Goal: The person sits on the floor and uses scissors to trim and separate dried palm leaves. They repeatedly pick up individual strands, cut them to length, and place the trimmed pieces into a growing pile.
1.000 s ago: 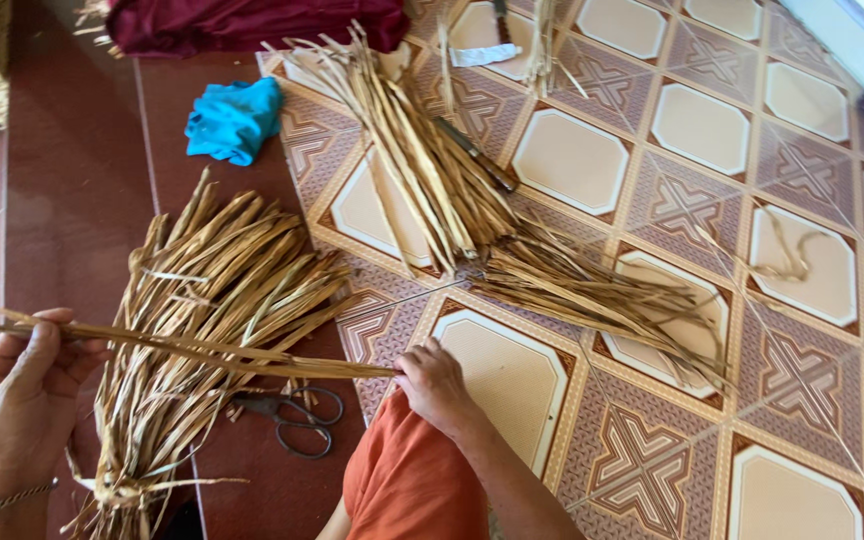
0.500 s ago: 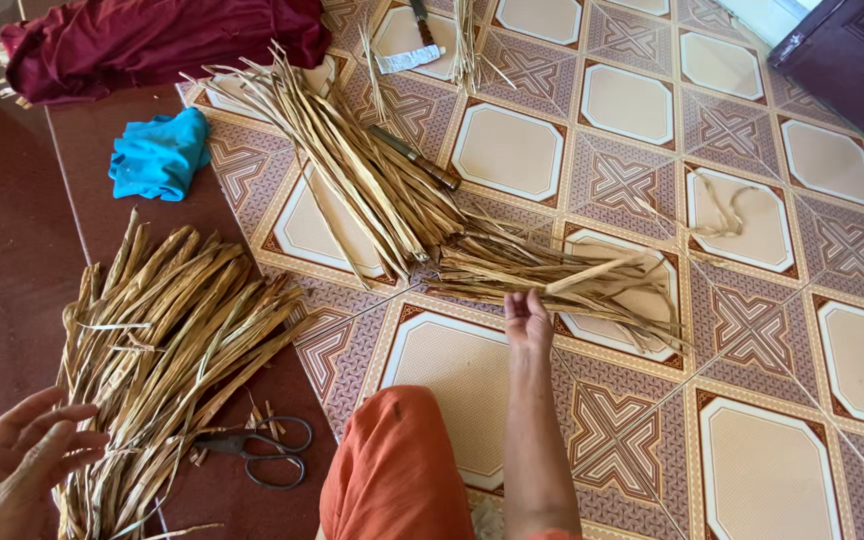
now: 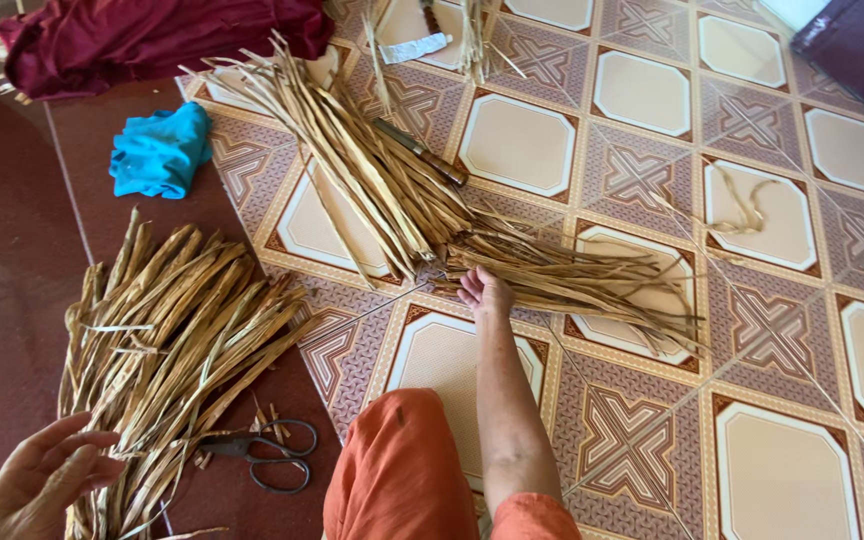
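Straw-coloured leaf strips (image 3: 552,275) — right hand (image 3: 484,292) touching; blue cloth (image 3: 160,150) apart.

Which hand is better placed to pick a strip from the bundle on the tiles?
Right. The right hand already reaches the flat strips on the tiled floor; the left hand rests open by the other pile.

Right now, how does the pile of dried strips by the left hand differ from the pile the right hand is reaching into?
The left pile lies on the dark red floor, its strips roughly parallel in one bundle; the right pile lies on the patterned tiles, splayed in two crossing fans. The left hand rests open at the left pile's lower end; the right hand touches the right pile where the fans meet. Both are tan, dry and strap-like.
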Tool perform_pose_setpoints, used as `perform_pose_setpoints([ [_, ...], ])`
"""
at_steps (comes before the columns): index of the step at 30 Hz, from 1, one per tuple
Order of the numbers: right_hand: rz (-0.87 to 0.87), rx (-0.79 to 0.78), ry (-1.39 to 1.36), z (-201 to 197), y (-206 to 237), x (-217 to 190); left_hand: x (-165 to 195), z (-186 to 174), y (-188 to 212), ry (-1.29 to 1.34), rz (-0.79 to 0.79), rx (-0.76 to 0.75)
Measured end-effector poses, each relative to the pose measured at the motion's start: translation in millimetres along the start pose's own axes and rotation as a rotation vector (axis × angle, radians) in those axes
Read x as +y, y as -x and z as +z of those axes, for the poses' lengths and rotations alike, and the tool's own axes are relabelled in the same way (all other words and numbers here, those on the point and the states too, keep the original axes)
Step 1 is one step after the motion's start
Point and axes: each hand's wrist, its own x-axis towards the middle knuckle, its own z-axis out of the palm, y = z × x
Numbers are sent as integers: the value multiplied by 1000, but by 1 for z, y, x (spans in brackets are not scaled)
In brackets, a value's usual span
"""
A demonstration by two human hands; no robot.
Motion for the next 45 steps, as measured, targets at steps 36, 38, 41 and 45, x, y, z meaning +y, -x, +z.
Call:
perform_pose_setpoints([
  [36,-38,-658,902,147,180,210,35,30,-3,26,148,-57],
  [38,-17,-646,812,144,177,208,32,29,-1,-22,143,-35],
  [41,61,-832,654,137,172,199,22,29,-6,-87,155,-24],
  [45,-3,-1157,528,127,184,186,7,41,-18,-338,300,-100],
])
